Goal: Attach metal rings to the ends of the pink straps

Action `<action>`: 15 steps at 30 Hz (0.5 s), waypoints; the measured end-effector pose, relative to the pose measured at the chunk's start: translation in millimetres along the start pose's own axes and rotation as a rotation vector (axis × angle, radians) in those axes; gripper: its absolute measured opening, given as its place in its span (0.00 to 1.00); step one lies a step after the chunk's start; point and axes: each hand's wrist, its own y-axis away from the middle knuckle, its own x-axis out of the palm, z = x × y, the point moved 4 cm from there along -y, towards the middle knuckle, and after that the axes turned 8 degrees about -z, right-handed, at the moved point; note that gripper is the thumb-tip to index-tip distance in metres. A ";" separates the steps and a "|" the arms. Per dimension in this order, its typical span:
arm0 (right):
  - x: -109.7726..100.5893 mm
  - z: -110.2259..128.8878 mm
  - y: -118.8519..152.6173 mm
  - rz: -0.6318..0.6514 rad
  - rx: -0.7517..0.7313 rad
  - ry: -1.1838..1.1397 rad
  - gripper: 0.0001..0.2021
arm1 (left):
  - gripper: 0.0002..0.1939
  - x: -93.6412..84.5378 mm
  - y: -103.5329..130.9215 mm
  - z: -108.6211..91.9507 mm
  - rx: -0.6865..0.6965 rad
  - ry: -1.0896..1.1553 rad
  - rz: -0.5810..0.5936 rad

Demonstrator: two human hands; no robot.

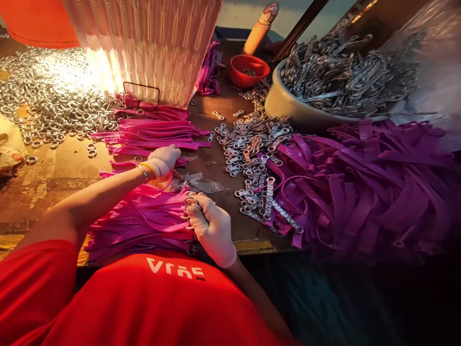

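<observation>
My left hand (163,161), in a white knit glove, is closed above the pink straps, its fingertips turned away. What it grips is hidden; a thin reddish piece shows just below it. Lower down, my right hand (213,229), also gloved in white, pinches a metal ring (190,196) at the right end of a pile of bright pink straps (144,216). More rings line the ends of those straps. Between the hands lies a scrap of clear plastic (205,182). Beyond my left hand sits another bundle of pink straps (158,132).
Loose metal rings (54,96) are heaped at the left under bright light, beside a ribbed translucent panel (144,43). Ringed metal links (248,149), a pile of purple straps (367,182) and a tub (288,98) full of metal pieces occupy the right. A red bowl (239,72) stands behind.
</observation>
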 end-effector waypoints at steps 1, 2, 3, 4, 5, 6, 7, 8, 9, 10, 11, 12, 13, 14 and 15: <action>-0.6 -1.9 -0.3 0.017 0.035 -0.033 0.13 | 0.11 3.1 -2.4 0.0 0.004 -0.035 0.018; -2.2 -3.5 -1.5 0.029 0.077 -0.066 0.13 | 0.12 4.1 -3.5 0.3 0.005 -0.062 0.034; -5.4 -4.6 -3.7 0.021 0.119 -0.093 0.12 | 0.13 2.6 -3.3 0.7 0.007 -0.086 0.046; -10.1 -5.4 -6.8 -0.006 0.158 -0.117 0.12 | 0.14 -1.9 -1.4 0.4 0.012 -0.104 0.044; -16.0 -5.5 -10.9 -0.052 0.192 -0.148 0.11 | 0.14 -9.7 2.8 -1.3 0.024 -0.112 0.023; -22.1 -5.1 -15.4 -0.101 0.223 -0.192 0.10 | 0.14 -20.8 9.7 -5.2 0.048 -0.102 -0.025; -27.1 -4.0 -20.0 -0.128 0.254 -0.260 0.10 | 0.14 -34.6 20.3 -11.7 0.087 -0.073 -0.093; -29.7 -2.1 -24.3 -0.117 0.291 -0.352 0.10 | 0.14 -50.2 34.9 -20.6 0.136 -0.022 -0.176; -29.2 0.8 -27.9 -0.064 0.338 -0.459 0.11 | 0.14 -66.4 53.6 -31.4 0.199 0.058 -0.264; -25.7 4.7 -30.3 0.023 0.395 -0.567 0.12 | 0.15 -80.6 75.3 -42.9 0.264 0.140 -0.317; -20.0 9.5 -31.4 0.119 0.456 -0.669 0.12 | 0.16 -92.3 98.8 -53.8 0.313 0.222 -0.352; -12.8 14.9 -31.2 0.204 0.521 -0.769 0.12 | 0.17 -100.6 122.8 -64.0 0.364 0.285 -0.361; -5.0 20.2 -30.4 0.262 0.584 -0.859 0.11 | 0.20 -104.5 145.9 -73.4 0.425 0.341 -0.333; 2.9 24.9 -29.3 0.294 0.640 -0.932 0.09 | 0.22 -103.9 166.9 -81.3 0.493 0.419 -0.256; 10.5 28.9 -28.1 0.306 0.684 -0.987 0.07 | 0.20 -102.4 185.5 -86.4 0.556 0.538 -0.209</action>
